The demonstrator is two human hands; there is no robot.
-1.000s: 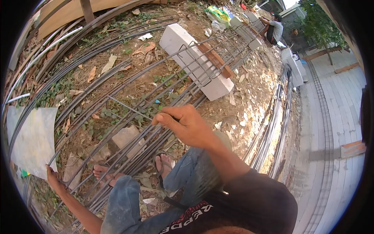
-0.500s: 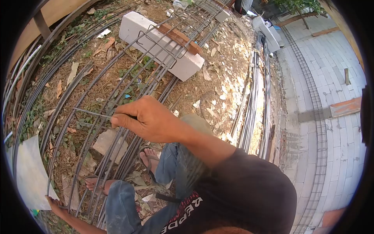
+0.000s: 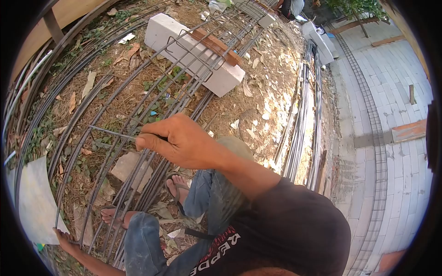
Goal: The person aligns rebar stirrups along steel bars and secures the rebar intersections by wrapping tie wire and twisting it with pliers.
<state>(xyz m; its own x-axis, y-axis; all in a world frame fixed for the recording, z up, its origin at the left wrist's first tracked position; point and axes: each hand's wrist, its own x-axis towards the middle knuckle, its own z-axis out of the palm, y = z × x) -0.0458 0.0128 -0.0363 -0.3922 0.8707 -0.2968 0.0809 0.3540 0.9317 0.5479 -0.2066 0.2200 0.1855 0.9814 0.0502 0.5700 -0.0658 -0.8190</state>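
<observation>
My right hand [image 3: 177, 140] is closed in a pinch, thumb against fingers, on the end of a thin steel stirrup [image 3: 113, 132]. The stirrup reaches left across the long rebars to the outermost one. At lower left, my left hand [image 3: 68, 241] is closed around a long rebar [image 3: 59, 202] near its lower end; part of its fingers is hidden. These rebars run up into a partly built cage with rectangular stirrups [image 3: 193, 55]. A white block [image 3: 223, 82] and a reddish wood piece [image 3: 216, 46] lie under the cage.
Bundled rebars [image 3: 301, 124] lie to the right, beside a pale block wall [image 3: 400, 170]. More bars curve along the left. A flat stone [image 3: 131, 170] and a pale sheet [image 3: 34, 198] lie near my sandalled feet [image 3: 177, 186]. Another person [image 3: 292, 8] is partly visible at the top.
The view has shifted slightly, so the surroundings sit a little further right. Both hands keep their grip, and the stirrup stays in nearly the same place across the bars.
</observation>
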